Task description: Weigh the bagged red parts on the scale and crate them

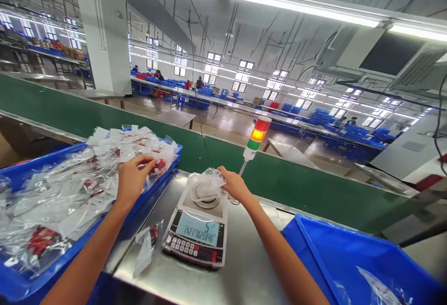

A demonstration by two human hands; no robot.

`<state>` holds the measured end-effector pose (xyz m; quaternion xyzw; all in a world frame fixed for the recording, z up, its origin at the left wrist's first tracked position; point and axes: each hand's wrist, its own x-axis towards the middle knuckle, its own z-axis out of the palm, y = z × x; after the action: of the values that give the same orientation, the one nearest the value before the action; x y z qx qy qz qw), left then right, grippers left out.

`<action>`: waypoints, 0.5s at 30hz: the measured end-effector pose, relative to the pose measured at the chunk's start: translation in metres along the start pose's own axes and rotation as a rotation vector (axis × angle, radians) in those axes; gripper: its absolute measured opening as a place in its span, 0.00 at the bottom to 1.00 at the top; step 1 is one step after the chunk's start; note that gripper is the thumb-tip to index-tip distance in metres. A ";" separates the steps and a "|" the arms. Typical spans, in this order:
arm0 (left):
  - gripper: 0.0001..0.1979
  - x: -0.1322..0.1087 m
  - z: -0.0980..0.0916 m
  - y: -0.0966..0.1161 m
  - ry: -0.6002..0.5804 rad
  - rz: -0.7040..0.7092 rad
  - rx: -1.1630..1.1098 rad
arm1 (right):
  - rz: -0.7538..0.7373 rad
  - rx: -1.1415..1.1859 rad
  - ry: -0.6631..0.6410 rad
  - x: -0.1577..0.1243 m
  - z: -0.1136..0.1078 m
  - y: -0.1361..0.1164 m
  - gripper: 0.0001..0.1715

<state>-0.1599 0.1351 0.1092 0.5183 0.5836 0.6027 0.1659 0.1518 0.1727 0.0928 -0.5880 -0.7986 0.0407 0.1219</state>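
Observation:
At the left, my left hand (pixel 132 179) reaches over a blue tray (pixel 176 160) heaped with clear plastic bags of red pieces. Its thumb and fingers are pinched at a small bag with red contents (pixel 160 166) on the heap's right side. On the counting scale (pixel 206 212) in the middle lies a clear plastic bag (pixel 209 181), and my right hand (pixel 233 186) grips its right edge with closed fingers. The scale's display (pixel 197 228) is lit and reads 5 on its upper line. What the bag on the scale contains is hard to make out.
A single bag (pixel 145 247) with a red piece lies on the metal table (pixel 244 267) left of the scale. A blue bin (pixel 314 240) at right holds a few bags. Behind the scale stands a signal light (pixel 257 137), lit yellow, before a green belt (pixel 296 188).

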 end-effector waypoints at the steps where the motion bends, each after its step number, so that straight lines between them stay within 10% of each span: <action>1: 0.20 0.002 -0.013 -0.002 0.043 0.015 0.060 | -0.002 0.013 -0.002 0.000 0.001 0.000 0.22; 8: 0.26 0.019 -0.076 -0.045 0.208 0.181 0.712 | 0.122 0.186 0.170 -0.042 -0.014 0.035 0.21; 11: 0.25 0.014 -0.050 -0.049 0.096 0.286 0.684 | 0.185 0.315 0.233 -0.065 -0.017 0.053 0.20; 15: 0.16 -0.011 0.036 -0.025 -0.326 0.452 0.401 | 0.327 0.653 0.363 -0.095 -0.001 0.068 0.27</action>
<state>-0.1359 0.1519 0.0743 0.7464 0.5267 0.4066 0.0141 0.2413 0.1027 0.0656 -0.6350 -0.6053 0.2066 0.4333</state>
